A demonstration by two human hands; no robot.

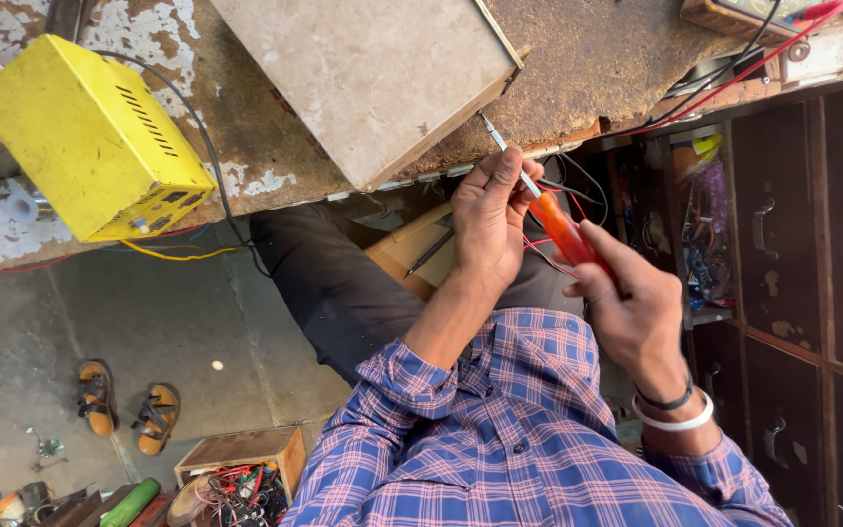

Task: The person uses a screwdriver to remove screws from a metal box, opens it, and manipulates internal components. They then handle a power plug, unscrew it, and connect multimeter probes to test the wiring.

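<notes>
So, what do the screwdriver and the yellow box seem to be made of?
Screwdriver: the orange handle looks like glossy, slightly see-through plastic; the shaft is bright, probably steel. Yellow box: likely painted sheet metal, judging by the punched vent slots and sharp folded edges.

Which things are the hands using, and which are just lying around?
In use:
left hand
right hand
orange-handled screwdriver
grey metal box

Lying about:
yellow metal box
pair of orange sandals
wooden box of wires
green cylinder
</notes>
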